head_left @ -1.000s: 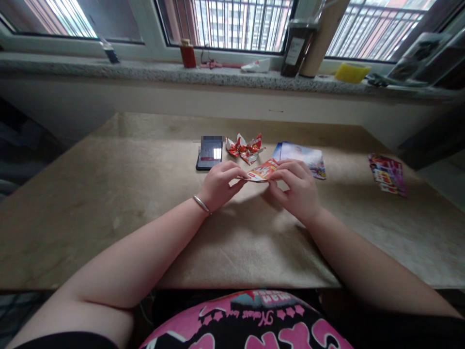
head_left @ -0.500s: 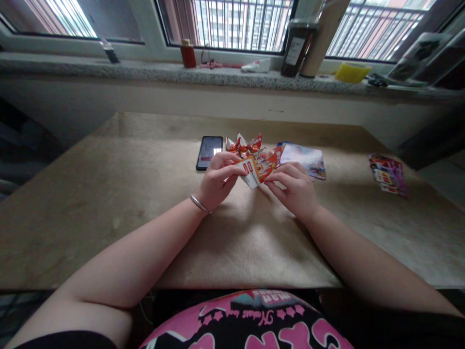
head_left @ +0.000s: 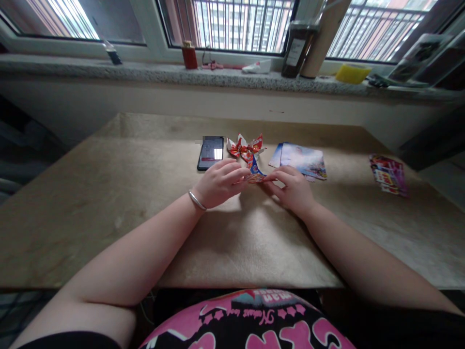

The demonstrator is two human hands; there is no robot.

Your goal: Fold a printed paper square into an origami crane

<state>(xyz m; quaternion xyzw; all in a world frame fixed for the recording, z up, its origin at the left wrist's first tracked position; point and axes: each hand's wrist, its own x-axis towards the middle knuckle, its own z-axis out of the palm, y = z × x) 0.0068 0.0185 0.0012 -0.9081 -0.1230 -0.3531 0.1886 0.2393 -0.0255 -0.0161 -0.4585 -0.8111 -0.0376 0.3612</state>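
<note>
Between my two hands, low over the table, is a small folded piece of printed paper (head_left: 256, 172) in blue, orange and red. My left hand (head_left: 222, 183), with a silver bangle at the wrist, closes its fingers on the left side of the paper, partly hiding it. From the right, my right hand (head_left: 293, 189) pinches the paper's other edge between thumb and fingers. Just beyond lies a red and white folded paper shape (head_left: 246, 146) with pointed, petal-like tips. A dark phone (head_left: 211, 154) rests to its left, its screen lit.
Light blue printed sheets (head_left: 303, 159) lie right of centre. Overlapping colourful cards (head_left: 388, 175) are farther right on the brown table (head_left: 119, 194). Along the granite windowsill stand a red bottle (head_left: 189, 55), a dark container (head_left: 296, 51) and a yellow sponge-like block (head_left: 352, 73).
The paper has been turned and lowered; its white and orange side is gone from sight and a blue part shows. My left hand has rolled over, knuckles up, and moved down slightly.
</note>
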